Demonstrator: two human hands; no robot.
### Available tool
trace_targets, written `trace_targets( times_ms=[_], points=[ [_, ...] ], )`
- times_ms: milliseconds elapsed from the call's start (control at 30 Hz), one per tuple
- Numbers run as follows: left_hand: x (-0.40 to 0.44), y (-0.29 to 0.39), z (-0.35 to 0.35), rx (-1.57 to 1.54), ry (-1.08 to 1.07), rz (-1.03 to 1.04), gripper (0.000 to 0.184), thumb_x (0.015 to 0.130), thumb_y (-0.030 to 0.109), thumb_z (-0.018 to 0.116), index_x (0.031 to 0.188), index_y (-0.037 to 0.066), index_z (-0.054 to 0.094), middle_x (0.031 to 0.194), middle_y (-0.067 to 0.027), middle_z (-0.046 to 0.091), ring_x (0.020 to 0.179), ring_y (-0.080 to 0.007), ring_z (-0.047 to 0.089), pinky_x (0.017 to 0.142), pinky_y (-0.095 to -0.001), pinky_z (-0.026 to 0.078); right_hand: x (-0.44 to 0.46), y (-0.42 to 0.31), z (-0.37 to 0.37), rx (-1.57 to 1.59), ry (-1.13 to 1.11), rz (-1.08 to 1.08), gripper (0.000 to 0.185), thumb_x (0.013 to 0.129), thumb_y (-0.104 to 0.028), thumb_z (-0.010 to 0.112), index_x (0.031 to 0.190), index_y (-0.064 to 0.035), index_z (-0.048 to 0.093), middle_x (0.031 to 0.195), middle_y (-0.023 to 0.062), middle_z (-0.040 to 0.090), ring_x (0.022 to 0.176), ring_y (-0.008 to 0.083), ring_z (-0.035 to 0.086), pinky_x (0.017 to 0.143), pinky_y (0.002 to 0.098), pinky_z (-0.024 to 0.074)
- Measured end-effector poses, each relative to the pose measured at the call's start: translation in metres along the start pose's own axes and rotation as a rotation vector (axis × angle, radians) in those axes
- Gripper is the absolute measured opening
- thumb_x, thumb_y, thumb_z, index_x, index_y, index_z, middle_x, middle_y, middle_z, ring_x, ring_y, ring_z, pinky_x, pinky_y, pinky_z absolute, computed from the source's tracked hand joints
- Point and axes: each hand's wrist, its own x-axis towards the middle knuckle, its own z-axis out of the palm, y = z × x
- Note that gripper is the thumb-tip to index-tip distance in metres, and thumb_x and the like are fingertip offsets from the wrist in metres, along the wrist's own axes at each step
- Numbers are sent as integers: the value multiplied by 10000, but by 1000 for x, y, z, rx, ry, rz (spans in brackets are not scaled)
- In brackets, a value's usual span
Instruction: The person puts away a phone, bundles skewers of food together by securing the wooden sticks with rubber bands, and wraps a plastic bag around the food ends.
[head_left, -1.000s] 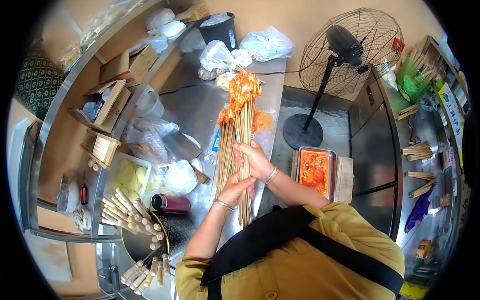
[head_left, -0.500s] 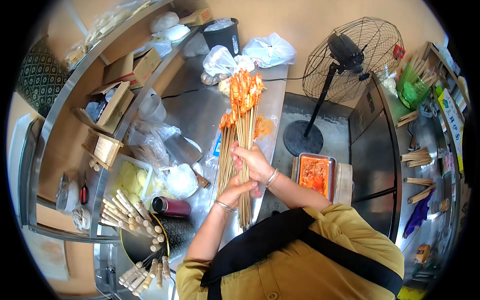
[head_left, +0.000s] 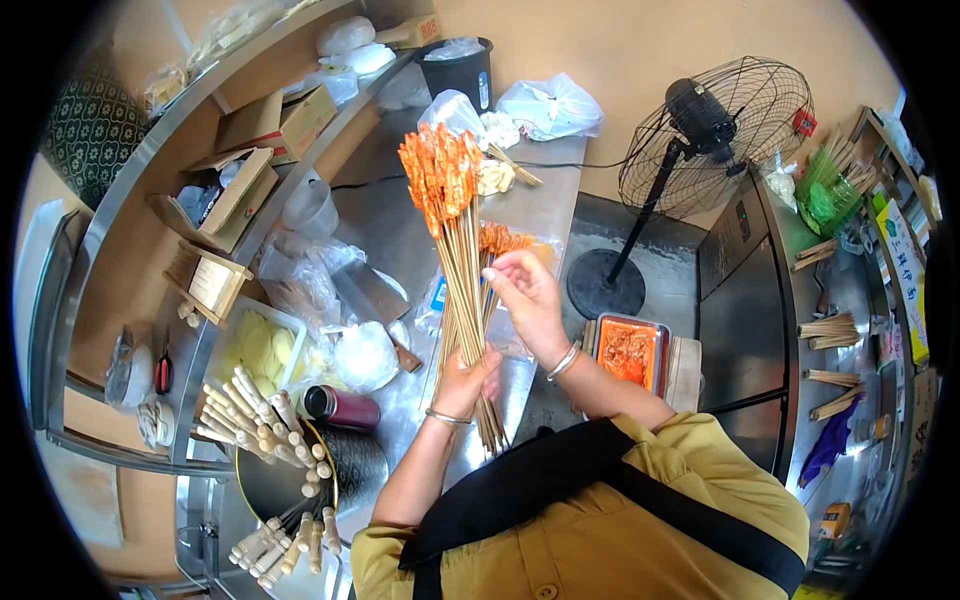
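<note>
A thick bundle of wooden skewers (head_left: 459,270) topped with orange-red coated food leans to the left over the metal table. My left hand (head_left: 468,382) is closed round its lower part. Just right of the sticks, my right hand (head_left: 530,303) is raised with its fingers partly apart, and nothing shows in it. Behind the bundle, more coated skewers (head_left: 503,238) lie on a plastic sheet, partly hidden by the bundle and my right hand.
A knife (head_left: 370,292), a plastic bag (head_left: 365,357) and a red flask (head_left: 345,407) are on the left. Wooden-handled sticks (head_left: 262,425) fill a round container. A red-sauced tray (head_left: 632,352) and a standing fan (head_left: 700,120) are on the right.
The bundle has tilted and moved left in my left hand. My right hand has come off the sticks and moved right, opening. More of the skewers behind now show.
</note>
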Motion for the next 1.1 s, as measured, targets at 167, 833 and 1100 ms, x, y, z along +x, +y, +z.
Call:
trace_targets(
  times_ms=[167,833,1100],
  points=[
    [-2,-4,6,0,17,50,184,861,144,606,859,77,434,554,5,424,415,-102,413,390,-244,374,-9,-25,17,-443,-101,-87,71,781,-63,664,775,-19,609,700,-21,515,570,17,431,503,181,369],
    [-12,-5,25,140,149,123,211,834,129,635,861,56,439,547,-1,459,408,-97,448,385,-227,382,-10,-36,22,-621,-169,-48,185,772,-97,670,772,-22,500,611,44,519,516,92,498,469,260,414],
    [-14,-8,22,86,132,112,246,819,164,659,832,59,437,545,-7,472,418,-97,464,390,-222,387,-14,-37,26,-386,-119,39,102,800,-15,614,780,5,516,635,19,557,577,42,535,513,208,456]
  ],
)
